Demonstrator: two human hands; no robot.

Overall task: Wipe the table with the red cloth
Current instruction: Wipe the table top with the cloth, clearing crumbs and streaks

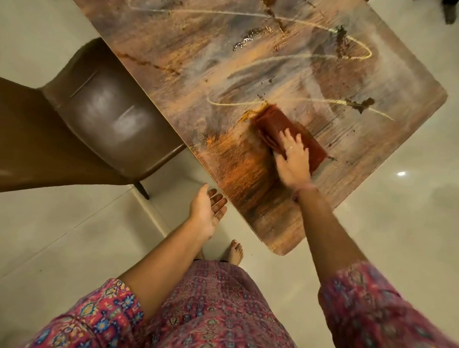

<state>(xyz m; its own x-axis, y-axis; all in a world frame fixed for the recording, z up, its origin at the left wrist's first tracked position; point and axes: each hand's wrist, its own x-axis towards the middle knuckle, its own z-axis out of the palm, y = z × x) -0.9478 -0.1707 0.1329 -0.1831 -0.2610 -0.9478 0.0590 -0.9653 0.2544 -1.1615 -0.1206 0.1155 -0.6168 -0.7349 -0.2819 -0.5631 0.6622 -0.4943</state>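
Red cloth (279,123) lies diagonally on table (203,52); right hand (293,161) presses it

Right hand (293,161) flat, fingers (287,138) spread (left hand (207,212) open, palm up).

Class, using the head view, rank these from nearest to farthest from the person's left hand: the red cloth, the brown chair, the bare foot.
From the left hand:
1. Bare foot, just below it on the floor.
2. Red cloth, up right, on the table under the right hand.
3. Brown chair seat, up left.
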